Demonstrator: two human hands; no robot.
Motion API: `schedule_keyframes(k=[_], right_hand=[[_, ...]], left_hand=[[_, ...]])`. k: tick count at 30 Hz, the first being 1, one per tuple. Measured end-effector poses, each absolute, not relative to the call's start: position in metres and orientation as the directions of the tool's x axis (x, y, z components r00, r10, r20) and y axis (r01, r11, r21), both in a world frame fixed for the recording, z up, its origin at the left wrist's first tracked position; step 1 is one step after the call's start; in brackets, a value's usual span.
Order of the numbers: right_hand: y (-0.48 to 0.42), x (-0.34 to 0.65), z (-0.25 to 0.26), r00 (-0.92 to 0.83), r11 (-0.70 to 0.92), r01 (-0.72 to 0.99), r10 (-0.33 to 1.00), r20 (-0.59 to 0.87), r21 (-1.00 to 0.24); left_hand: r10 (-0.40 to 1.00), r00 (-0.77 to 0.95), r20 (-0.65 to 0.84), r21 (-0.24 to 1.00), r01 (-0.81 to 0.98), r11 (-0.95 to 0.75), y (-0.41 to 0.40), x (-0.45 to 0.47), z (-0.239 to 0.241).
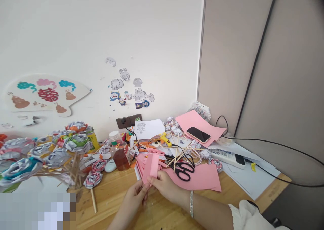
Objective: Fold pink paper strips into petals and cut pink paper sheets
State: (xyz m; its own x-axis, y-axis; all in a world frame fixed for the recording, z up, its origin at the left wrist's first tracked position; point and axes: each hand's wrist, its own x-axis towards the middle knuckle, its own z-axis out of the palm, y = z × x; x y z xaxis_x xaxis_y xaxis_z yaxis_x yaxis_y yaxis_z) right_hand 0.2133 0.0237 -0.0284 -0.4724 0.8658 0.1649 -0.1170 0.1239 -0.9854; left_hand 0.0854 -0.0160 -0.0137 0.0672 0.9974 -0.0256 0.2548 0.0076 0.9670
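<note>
A folded strip of pink paper (153, 164) is held up between my two hands, above the front of the wooden table. My left hand (138, 193) pinches its lower left edge with thumb and fingers. On the right side, my right hand (163, 184) grips the strip with the thumb pressed on its face. Right behind it lies a pile of pink paper strips (141, 165). Black-handled scissors (183, 172) rest on a pink sheet (205, 179) just beyond my right hand.
Paper roses on sticks (76, 140) crowd the left side. A jar of amber liquid (120, 155) stands behind my left hand. Farther back are a yellow glue gun (165, 140), a phone (198, 134) on pink paper and a power strip (225, 156) with black cables.
</note>
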Motion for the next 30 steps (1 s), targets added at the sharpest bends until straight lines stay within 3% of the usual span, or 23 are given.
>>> schedule_keyframes(k=[3, 8, 13, 16, 19, 23, 27, 30], right_hand=[[0.028, 0.214, -0.034, -0.479, 0.141, -0.086, 0.862, 0.165, -0.986], [0.032, 0.214, -0.040, -0.572, 0.131, 0.004, 0.814, 0.105, -0.991], [0.026, 0.218, -0.041, -0.677, 0.168, 0.103, 0.734, 0.055, -0.980], [0.023, 0.220, -0.038, -0.704, 0.220, 0.112, 0.706, 0.079, -0.969], [0.024, 0.220, -0.033, -0.626, 0.227, 0.042, 0.765, 0.152, -0.973], [0.029, 0.217, -0.028, -0.496, -0.013, -0.188, 0.864, 0.084, -0.982], [0.028, 0.217, -0.021, -0.560, -0.250, -0.309, 0.828, -0.037, -0.918], [0.025, 0.219, -0.015, -0.605, -0.334, -0.359, 0.794, -0.055, -0.872]], left_hand=[[0.994, 0.071, -0.087, 0.958, 0.279, 0.064, -0.016, 0.083, -0.017], [0.997, 0.017, 0.081, 0.926, 0.368, -0.082, -0.015, 0.077, -0.010], [0.996, -0.058, 0.071, 0.961, 0.271, -0.053, -0.014, 0.073, 0.000], [0.991, -0.126, 0.054, 0.960, 0.281, -0.016, -0.013, 0.071, 0.000], [0.992, -0.125, 0.026, 0.961, 0.277, 0.010, -0.013, 0.072, -0.004], [0.997, -0.074, 0.023, 0.959, 0.284, -0.001, -0.015, 0.076, -0.008], [0.999, -0.028, 0.032, 0.959, 0.282, -0.023, -0.017, 0.079, -0.009], [0.999, -0.028, 0.028, 0.960, 0.278, -0.019, -0.018, 0.078, -0.009]])
